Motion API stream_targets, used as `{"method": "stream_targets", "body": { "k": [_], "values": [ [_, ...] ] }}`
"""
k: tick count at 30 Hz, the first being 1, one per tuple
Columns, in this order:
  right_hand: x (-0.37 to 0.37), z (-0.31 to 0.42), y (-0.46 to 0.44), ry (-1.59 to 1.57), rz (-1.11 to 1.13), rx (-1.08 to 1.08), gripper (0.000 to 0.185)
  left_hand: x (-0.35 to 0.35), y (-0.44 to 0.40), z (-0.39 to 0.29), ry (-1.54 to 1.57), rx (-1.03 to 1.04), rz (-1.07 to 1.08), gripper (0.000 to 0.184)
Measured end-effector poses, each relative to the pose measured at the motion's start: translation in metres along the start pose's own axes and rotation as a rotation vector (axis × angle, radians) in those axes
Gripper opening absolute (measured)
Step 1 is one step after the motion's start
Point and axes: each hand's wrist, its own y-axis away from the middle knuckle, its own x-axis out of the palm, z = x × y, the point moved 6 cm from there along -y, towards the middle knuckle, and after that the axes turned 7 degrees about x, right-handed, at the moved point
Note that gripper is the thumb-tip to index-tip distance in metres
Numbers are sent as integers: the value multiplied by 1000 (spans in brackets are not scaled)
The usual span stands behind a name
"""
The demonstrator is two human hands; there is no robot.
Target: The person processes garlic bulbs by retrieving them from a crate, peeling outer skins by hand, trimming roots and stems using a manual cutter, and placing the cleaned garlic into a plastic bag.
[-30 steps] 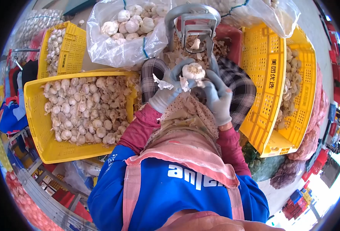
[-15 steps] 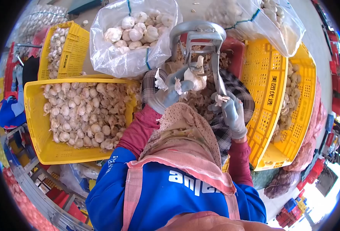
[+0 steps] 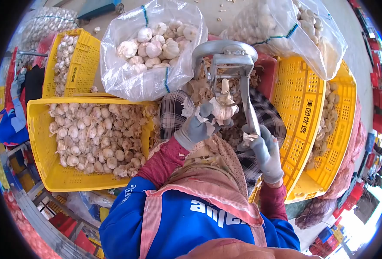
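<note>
My gloved left hand [image 3: 198, 125] is closed round the lower side of a garlic bulb [image 3: 222, 111], with loose skin clinging to its fingers. The bulb's stem points up into the loop of a metal cutting tool [image 3: 233, 48]. My gloved right hand [image 3: 265, 151] grips the tool's handle, and a scrap of garlic skin shows beside its fingers. Beneath the tool, a red basin [image 3: 268, 74] holds peelings. Many garlic bulbs fill the yellow crate [image 3: 59, 176] at the left.
An open plastic bag [image 3: 122, 80] of garlic stands beyond the left crate, another bag [image 3: 260, 26] at the upper right. Stacked yellow crates [image 3: 301, 112] holding garlic flank my right side. A co-worker's blue sleeve [image 3: 18, 116] shows at the far left, near a smaller yellow crate [image 3: 85, 60].
My right hand has moved from the bulb to the tool's handle. My left hand has brought the bulb to the tool's loop, stem up. The surroundings sit lower in view.
</note>
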Motion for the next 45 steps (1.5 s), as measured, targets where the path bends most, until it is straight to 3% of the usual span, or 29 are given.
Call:
{"method": "stream_targets", "body": {
  "k": [2, 4, 5, 6, 7, 8, 9, 10, 12, 13, 15, 16, 20, 22, 23, 24, 26, 27, 28, 30, 32, 35, 38, 39, 40, 42, 43, 44, 45],
  "values": [
    [0, -5, -7, 54, -30, -12, 23, -36, 4, 15, -28, -62, 19, 74],
    [-1, -18, -17, 87, -43, -87, 21, -15, 1, 5, -7, -19, -28, 68],
    [2, -26, -24, -102, -43, -150, 19, 1, -2, -7, 10, 22, -68, 63],
    [0, -28, -35, 255, -141, -276, 21, 37, -6, -38, -553, 226, 71, 49],
    [-3, -40, -52, 451, -226, -463, 21, 5, -8, -21, -455, 259, 168, 45],
    [-4, -48, -75, 410, -226, -585, 18, -26, -12, -5, -357, 305, 263, 41],
    [-4, -52, -91, 367, -216, -700, 16, -5, -9, -13, -420, 142, -6, 46],
    [-2, -57, -105, 349, -193, -688, 16, -24, -9, -10, -424, 144, -7, 46],
    [0, -60, -107, 313, -167, -661, 15, -72, -13, -3, -1007, 197, 157, 56],
    [-2, -57, -100, 305, -161, -647, 15, -34, -13, -20, -838, 203, 66, 67],
    [-8, -70, -91, 150, -43, -498, 21, -6, -13, -30, -256, 75, 123, 78],
    [-4, -57, -74, 64, -18, -399, 24, 2, -11, -33, -286, 48, 87, 98],
    [-3, -29, -32, 40, 26, -132, 47, 5, -8, -26, -247, 63, 88, 98],
    [-4, -23, -21, 48, 14, -104, 49, -3, -9, -20, -188, 15, 65, 77],
    [-4, -16, -16, 108, 11, -187, 49, -41, -7, -10, -793, 18, 69, 55],
    [-4, -11, -11, 82, 16, -125, 49, -30, -9, -14, -792, 19, 67, 55],
    [0, 0, 0, 121, -13, -57, 51, 24, -4, -38, -989, 371, 218, 45],
    [0, 1, 4, 88, -31, -54, 50, 4, 0, -16, -245, 54, -64, 41],
    [-1, 1, 7, 55, -50, -50, 49, 2, -1, -12, -245, 57, -66, 41],
    [0, 0, 4, 47, -30, -79, 42, 13, -3, -8, 144, 6, 39, 33],
    [2, -3, -2, 58, -34, -39, 28, 13, -4, -14, 35, -1, -65, 33],
    [0, -36, -32, 42, -7, -159, 23, 11, -9, -23, -217, 97, 76, 30],
    [-3, -54, -61, 106, -24, -327, 26, -4, -7, -28, -815, 282, 105, 18],
    [-7, -61, -78, 316, -179, -612, 24, -13, -20, -22, -655, 372, 512, 25],
    [-1, -59, -93, 177, -85, -644, 23, -21, -15, -13, -655, 374, 516, 25],
    [-7, -97, -129, 71, 41, -397, 26, -60, -9, -5, -953, 230, -109, 40],
    [-5, -84, -117, -15, -11, -431, 26, -40, -8, -20, -933, 150, 48, 56],
    [-7, -73, -106, 133, -8, -502, 26, -26, -8, -26, -936, 152, 46, 56],
    [-9, -64, -95, 282, -6, -571, 26, -13, -9, -30, -619, 179, 23, 60]
  ]
}}
